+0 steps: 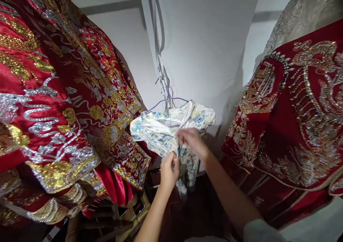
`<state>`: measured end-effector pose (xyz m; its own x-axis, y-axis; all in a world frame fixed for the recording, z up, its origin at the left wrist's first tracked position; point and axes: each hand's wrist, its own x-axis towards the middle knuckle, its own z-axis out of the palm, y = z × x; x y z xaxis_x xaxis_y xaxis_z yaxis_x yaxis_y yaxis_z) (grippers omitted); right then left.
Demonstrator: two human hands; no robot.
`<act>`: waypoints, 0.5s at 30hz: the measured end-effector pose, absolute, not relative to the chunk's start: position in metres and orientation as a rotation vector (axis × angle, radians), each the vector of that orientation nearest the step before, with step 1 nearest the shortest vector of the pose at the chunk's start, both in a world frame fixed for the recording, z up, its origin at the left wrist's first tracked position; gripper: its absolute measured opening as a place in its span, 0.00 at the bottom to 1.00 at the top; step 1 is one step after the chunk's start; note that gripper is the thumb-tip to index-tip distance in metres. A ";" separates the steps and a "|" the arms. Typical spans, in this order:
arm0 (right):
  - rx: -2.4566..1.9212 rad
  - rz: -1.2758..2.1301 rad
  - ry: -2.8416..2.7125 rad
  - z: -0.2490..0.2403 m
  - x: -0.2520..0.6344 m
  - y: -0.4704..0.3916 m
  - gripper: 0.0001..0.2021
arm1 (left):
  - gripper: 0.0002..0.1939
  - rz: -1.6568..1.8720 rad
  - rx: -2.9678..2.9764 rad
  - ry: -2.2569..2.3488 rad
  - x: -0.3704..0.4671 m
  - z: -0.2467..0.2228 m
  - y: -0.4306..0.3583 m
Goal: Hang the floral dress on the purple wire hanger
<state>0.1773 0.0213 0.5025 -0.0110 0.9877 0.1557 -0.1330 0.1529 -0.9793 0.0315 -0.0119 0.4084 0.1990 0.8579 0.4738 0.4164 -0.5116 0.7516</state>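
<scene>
A white top with a blue and yellow floral print [158, 134] hangs from a purple hanger [169, 93] in front of me. My left hand [170, 168] is closed in a pinch on the lower front edge of the top. Just above it and to the right, my right hand [191, 141] has its fingers together at the same front edge; motion blurs it slightly. Between the two hands, a narrow strip of the edge runs nearly upright. Long printed legs or cloth in a similar pattern [192, 170] hang below, partly behind my hands.
Red garments with gold and silver embroidery [96, 88] hang close on the left. On the right is another beaded red garment [302, 117], with pale lace [289, 24] above it. A white metal rack strip [150, 24] runs down the wall. Wooden furniture [136, 220] stands low on the left.
</scene>
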 end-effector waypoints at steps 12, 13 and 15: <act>-0.848 1.031 -1.268 0.577 0.189 0.055 0.11 | 0.10 1.196 2.068 0.925 0.015 0.482 0.012; -0.863 1.004 -1.276 0.574 0.189 0.053 0.11 | 0.14 1.364 2.025 0.889 0.014 0.504 0.018; -0.876 0.955 -1.325 0.574 0.190 0.051 0.10 | 0.19 1.534 2.047 0.887 0.015 0.547 0.031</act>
<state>0.1897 0.0511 0.5738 0.0072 0.9270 0.3749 -0.0625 0.3746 -0.9251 0.0146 0.0310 0.5470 0.1830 0.7111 0.6788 0.2342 -0.7022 0.6724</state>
